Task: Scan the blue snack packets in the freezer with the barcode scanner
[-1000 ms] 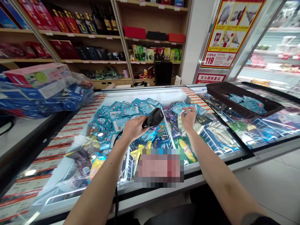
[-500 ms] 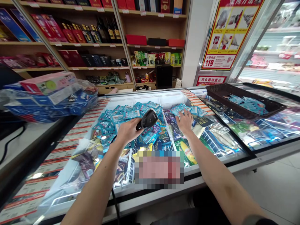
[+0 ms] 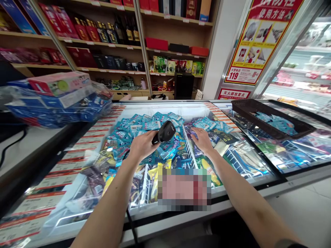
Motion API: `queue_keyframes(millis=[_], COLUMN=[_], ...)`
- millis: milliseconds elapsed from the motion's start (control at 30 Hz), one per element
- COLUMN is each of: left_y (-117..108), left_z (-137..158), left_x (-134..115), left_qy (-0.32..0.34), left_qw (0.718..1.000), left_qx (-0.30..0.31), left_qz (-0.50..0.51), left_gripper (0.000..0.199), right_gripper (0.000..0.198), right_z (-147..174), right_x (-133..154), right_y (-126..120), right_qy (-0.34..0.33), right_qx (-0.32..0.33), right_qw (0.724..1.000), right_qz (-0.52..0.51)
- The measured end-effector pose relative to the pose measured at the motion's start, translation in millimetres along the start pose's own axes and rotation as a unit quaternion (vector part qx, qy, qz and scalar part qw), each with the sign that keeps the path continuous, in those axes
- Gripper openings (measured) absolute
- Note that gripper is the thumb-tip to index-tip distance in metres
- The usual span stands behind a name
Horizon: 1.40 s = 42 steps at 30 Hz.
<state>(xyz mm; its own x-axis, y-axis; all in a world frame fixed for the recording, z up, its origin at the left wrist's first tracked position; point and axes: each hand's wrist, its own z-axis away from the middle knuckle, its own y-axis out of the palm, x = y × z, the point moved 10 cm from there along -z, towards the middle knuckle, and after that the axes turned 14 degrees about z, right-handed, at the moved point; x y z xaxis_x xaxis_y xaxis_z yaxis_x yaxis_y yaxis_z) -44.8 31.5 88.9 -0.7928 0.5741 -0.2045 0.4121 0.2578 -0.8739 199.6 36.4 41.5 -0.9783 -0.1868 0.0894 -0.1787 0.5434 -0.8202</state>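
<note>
Over the freezer (image 3: 181, 219), the left hand (image 3: 143, 146) clasps a black scanner (image 3: 167, 131) near heaped blue packets (image 3: 134, 128), while the right hand (image 3: 203, 140), fingers loosely apart, is beside a smaller packet group (image 3: 204, 123), seemingly at a packet-handling step, where taking one calls for a careful pinch.

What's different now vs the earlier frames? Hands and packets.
The right hand has drawn back and a little left, off the smaller heap of blue packets where its fingers were; no packet shows in it now.

Unchanged: the left hand still grips the black scanner over the larger pile, and the brown tray sits where it was.
</note>
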Motion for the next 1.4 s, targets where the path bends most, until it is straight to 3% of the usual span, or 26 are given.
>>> queue_keyframes(millis=[267,433,567,733,833,1067,1200,1300,1400], left_y=[-2,-15,-16,-11,-10,-4,2,6,8], left_z=[2,6,8,6,6,5,5,5,4], left_x=[3,19,21,18,17,9,2,-1,-2], left_qy=[-0.012,-0.046,-0.046,-0.034,-0.025,-0.016,-0.009,-0.003,0.005], left_qw=[1.0,0.998,0.998,0.999,0.999,1.0,0.999,0.999,0.999], left_qx=[0.007,-0.029,-0.02,-0.004,-0.004,0.01,0.029,0.037,0.039], left_qz=[0.007,0.025,0.024,0.027,0.027,0.02,0.014,0.006,0.002], left_gripper=[0.039,0.037,0.035,0.036,0.036,0.038,0.037,0.035,0.034], right_gripper=[0.055,0.059,0.066,0.072,0.067,0.056,0.055,0.062,0.067], right_z=[-33,-67,-88,-102,-100,-58,-41,-41,-45], right_x=[20,20,20,36,45,49,46,24,6], right_y=[29,57,78,101,99,62,48,48,60], right_qy=[0.001,0.03,0.072,0.039,0.001,-0.029,-0.044,0.03,0.106], right_qx=[0.055,0.068,0.1,0.177,0.178,0.121,0.093,0.064,0.061], right_qw=[0.996,0.996,0.992,0.983,0.984,0.992,0.994,0.996,0.992], right_qz=[-0.075,-0.045,-0.026,0.005,0.011,0.022,-0.027,-0.062,-0.017])
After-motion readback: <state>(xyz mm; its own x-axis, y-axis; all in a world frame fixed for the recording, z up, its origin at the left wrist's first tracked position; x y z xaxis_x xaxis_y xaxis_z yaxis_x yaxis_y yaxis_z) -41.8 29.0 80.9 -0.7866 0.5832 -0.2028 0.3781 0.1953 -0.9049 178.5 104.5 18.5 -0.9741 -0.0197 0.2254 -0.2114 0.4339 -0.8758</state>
